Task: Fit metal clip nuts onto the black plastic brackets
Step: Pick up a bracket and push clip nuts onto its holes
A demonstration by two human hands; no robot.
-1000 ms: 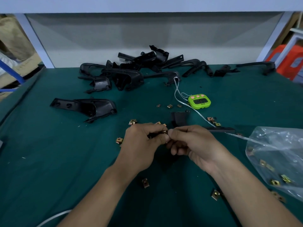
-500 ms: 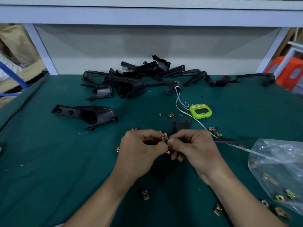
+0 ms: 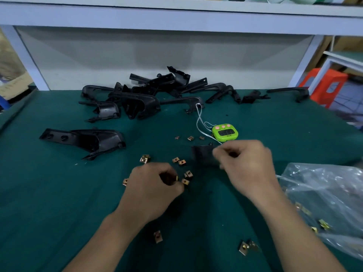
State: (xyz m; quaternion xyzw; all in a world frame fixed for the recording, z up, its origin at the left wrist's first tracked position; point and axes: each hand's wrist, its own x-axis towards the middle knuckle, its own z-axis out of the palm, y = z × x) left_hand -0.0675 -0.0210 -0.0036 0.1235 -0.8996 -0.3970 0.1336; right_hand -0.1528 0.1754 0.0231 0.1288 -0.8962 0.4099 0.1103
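Grip status, head view: the left hand (image 3: 155,190) is curled down over the scattered clip nuts (image 3: 181,162) on the green tabletop (image 3: 49,193), fingertips pinched together next to one nut (image 3: 185,181); whether a nut is actually pinched cannot be told, since the fingers hide the contact. The right hand (image 3: 245,165) is clenched on a small black plastic bracket (image 3: 202,156), held just above the tabletop with its free end pointing left; this hand is motion-blurred. The two hands are apart. Step in hand, as judged: selecting a nut for the held bracket. The next move calls for a nut pinched by its closed edge, open side turned toward the bracket's tab, then the two hands brought together and the nut pushed on squarely. More loose nuts lie nearer the body (image 3: 157,236), and others sit in the clear plastic bag (image 3: 324,203) at right. Unfitted brackets are piled (image 3: 137,99) at the far edge, one large bracket (image 3: 84,140) lying apart at left. A green timer (image 3: 225,132) rests just beyond the right hand.
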